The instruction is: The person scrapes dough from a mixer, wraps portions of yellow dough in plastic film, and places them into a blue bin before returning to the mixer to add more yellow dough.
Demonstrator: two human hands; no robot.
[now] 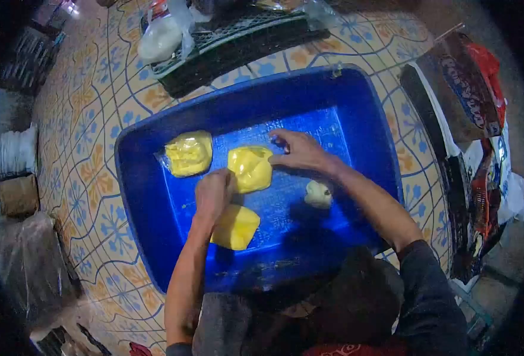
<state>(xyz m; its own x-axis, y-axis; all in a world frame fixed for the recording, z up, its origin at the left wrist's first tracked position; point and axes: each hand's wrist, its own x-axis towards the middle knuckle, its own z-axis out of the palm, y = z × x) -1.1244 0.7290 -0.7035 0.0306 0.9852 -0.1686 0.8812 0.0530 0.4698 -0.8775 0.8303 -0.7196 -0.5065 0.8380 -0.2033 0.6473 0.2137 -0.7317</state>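
Yellow packet: we are handling it at the frame's centre, inside the blue tub.
Left hand: we are pinching its left edge, fingers nearly closed.
Right hand: we are holding the fingers loosely apart, thumb touching its right edge.
Touch: we are probably doing best by pressing lightly, sparing the thin-looking wrap.
Tub: two more yellow packets are lying upper left and below centre.
Tiles: patterned floor is surrounding the tub.
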